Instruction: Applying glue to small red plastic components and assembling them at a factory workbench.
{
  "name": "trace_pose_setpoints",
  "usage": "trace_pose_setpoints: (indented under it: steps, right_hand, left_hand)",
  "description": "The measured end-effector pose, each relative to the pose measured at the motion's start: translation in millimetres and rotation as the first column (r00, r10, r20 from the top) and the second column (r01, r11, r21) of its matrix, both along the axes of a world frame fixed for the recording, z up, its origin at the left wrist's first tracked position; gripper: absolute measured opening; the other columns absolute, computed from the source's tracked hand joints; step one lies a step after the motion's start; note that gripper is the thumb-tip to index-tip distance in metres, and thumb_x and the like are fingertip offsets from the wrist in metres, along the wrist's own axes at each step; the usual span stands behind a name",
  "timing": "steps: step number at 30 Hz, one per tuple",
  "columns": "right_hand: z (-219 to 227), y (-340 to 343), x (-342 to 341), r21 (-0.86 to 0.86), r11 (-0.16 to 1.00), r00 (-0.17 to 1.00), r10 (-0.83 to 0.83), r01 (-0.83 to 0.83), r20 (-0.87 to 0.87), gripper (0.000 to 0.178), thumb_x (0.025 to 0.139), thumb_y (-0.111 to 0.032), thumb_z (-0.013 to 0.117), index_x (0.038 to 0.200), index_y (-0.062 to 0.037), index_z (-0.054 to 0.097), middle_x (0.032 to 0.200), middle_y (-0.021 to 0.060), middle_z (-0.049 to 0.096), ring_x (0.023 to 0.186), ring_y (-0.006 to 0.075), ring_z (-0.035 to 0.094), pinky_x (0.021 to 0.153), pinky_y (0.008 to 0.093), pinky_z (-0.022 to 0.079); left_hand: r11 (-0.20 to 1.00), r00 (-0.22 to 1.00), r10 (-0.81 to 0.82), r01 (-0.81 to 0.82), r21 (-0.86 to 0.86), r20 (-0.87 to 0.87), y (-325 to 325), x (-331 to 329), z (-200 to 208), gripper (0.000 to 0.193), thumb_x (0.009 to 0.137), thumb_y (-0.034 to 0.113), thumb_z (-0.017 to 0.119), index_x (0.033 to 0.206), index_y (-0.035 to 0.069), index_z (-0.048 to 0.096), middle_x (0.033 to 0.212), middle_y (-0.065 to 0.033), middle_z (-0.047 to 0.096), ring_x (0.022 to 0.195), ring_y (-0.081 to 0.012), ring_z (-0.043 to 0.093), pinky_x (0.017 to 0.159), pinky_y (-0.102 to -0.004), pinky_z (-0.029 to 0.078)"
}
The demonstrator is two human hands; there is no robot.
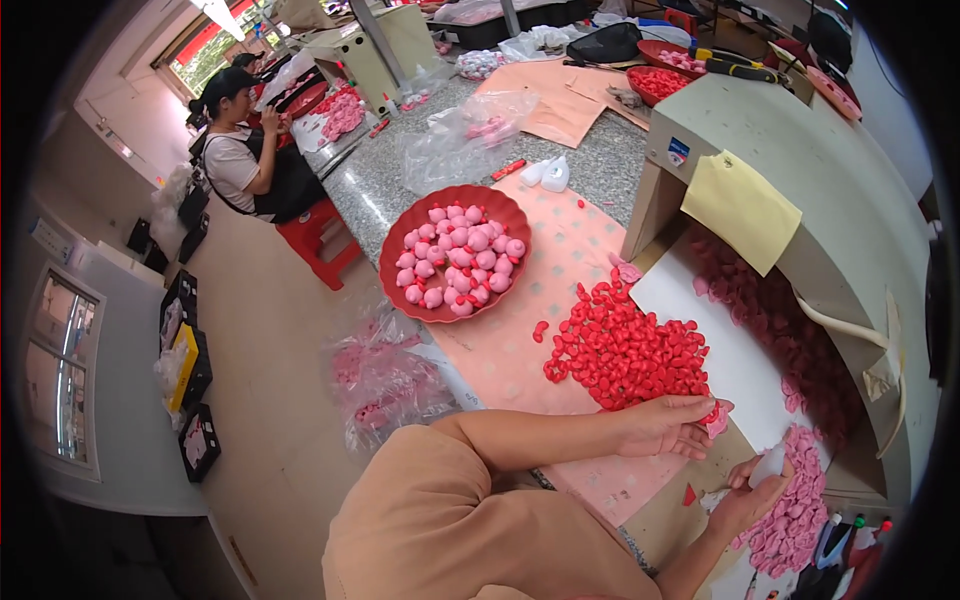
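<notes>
My left hand [665, 425] pinches a small pink piece [718, 424] with a red bit on it between thumb and fingers, just below a heap of small glossy red pieces [630, 350]. My right hand [745, 505] is wrapped round a small white squeeze bottle [769, 465], lower and to the right. Beside that hand spreads a pile of flat pink pieces [790, 520]. A scalloped red bowl [515, 215] to the upper left holds several round pink parts with red bits among them.
A pale green machine housing [800, 170] curves over the right side, a yellow cloth [742, 210] hanging on it. Two white bottles [545, 173] and clear plastic bags [470, 135] lie on the granite worktop [365, 215]. A co-worker [240, 150] sits at the far left.
</notes>
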State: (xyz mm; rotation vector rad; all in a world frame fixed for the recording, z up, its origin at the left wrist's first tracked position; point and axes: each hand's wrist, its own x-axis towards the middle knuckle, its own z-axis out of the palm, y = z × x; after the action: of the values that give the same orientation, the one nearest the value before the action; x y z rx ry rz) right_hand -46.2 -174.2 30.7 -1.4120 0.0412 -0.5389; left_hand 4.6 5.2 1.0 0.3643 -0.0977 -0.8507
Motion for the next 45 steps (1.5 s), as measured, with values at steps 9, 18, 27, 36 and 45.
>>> trace_pose_setpoints:
  steps: [9, 18, 27, 36, 45]
  right_hand:
    - [0.3, 0.5, 14.3, 0.073, 0.992, 0.994, -0.107, 0.106, 0.009, 0.022, 0.089, -0.026, 0.054, 0.088, -0.0046, 0.048, 0.074, 0.0031, 0.049, 0.061, 0.0098, 0.041, 0.054, 0.0245, 0.036]
    - [3.0, -16.7, 5.1, -0.266, 0.957, 0.992, -0.103, 0.118, 0.071, 0.025, 0.082, -0.021, 0.065, 0.087, -0.0001, 0.052, 0.075, 0.0061, 0.056, 0.064, 0.0103, 0.052, 0.056, 0.0224, 0.041]
    - [7.3, -15.6, 5.5, -0.423, 0.900, 0.994, -0.089, 0.107, 0.062, 0.023, 0.076, -0.019, 0.070, 0.080, -0.0011, 0.056, 0.071, 0.0086, 0.057, 0.057, 0.0162, 0.054, 0.050, 0.0258, 0.040]
    - [4.2, -11.9, 8.8, -0.505, 0.856, 0.991, -0.053, 0.110, 0.126, 0.024, 0.080, -0.020, 0.066, 0.082, 0.0000, 0.053, 0.072, 0.0078, 0.057, 0.059, 0.0130, 0.048, 0.052, 0.0249, 0.037]
    - [4.1, -11.7, 8.5, -0.528, 0.841, 0.990, -0.054, 0.117, 0.133, 0.021, 0.079, -0.017, 0.067, 0.082, 0.0001, 0.054, 0.072, 0.0081, 0.057, 0.058, 0.0144, 0.048, 0.052, 0.0254, 0.037]
  left_hand:
    - [0.993, 0.972, 0.011, 0.018, 0.119, -0.237, 8.3, 0.5, 4.2, 0.035, 0.092, 0.030, 0.050, 0.121, 0.009, 0.050, 0.107, -0.0043, 0.058, 0.099, -0.0171, 0.055, 0.092, -0.0373, 0.044]
    - [0.979, 0.975, -0.024, 0.069, 0.193, -0.222, -5.5, 1.2, -0.9, 0.044, 0.093, 0.035, 0.047, 0.129, 0.008, 0.043, 0.112, -0.0069, 0.057, 0.102, -0.0171, 0.054, 0.092, -0.0350, 0.044]
    - [0.978, 0.977, -0.019, 0.062, 0.197, -0.212, -4.6, 0.8, -0.5, 0.043, 0.093, 0.033, 0.047, 0.128, 0.008, 0.044, 0.111, -0.0073, 0.057, 0.102, -0.0177, 0.055, 0.091, -0.0352, 0.044]
    - [0.966, 0.978, -0.001, 0.055, 0.252, -0.210, -6.7, 1.2, 5.7, 0.041, 0.094, 0.032, 0.047, 0.127, 0.008, 0.044, 0.109, -0.0064, 0.058, 0.101, -0.0173, 0.055, 0.089, -0.0346, 0.045]
    - [0.965, 0.979, 0.004, 0.049, 0.258, -0.202, -6.9, 1.0, 5.8, 0.040, 0.094, 0.032, 0.047, 0.126, 0.008, 0.045, 0.108, -0.0058, 0.059, 0.099, -0.0163, 0.056, 0.089, -0.0339, 0.046]
